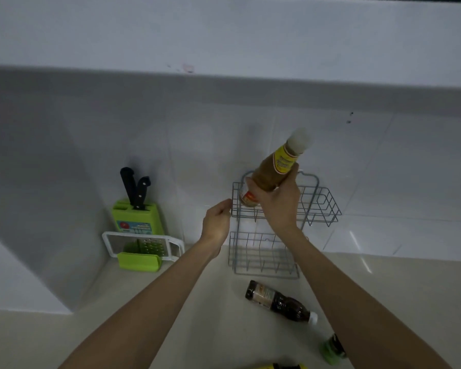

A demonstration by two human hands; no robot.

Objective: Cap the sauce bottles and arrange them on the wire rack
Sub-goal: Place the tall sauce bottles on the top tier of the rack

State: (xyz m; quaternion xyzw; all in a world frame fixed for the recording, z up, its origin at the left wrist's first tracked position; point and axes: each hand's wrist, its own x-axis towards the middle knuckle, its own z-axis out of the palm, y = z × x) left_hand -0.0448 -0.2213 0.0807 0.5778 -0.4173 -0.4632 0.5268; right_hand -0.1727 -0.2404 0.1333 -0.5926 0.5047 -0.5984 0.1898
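A grey two-tier wire rack (322,206) stands against the tiled wall. My right hand (278,201) grips a brown sauce bottle (270,173) with a yellow label and white cap, tilted over the rack's upper tier. My left hand (216,221) touches the upper tier's left edge, its fingers curled at the wire. A dark sauce bottle (278,302) with a white cap lies on its side on the counter in front of the rack. A green-capped bottle (333,348) shows partly beside my right forearm. Something yellow (282,366) peeks in at the bottom edge.
A green knife block (137,217) with two black-handled knives stands at the left by the wall. In front of it leans a white-framed grater (144,246) with a green base. A wall corner juts out at the far left, and a white ledge runs overhead.
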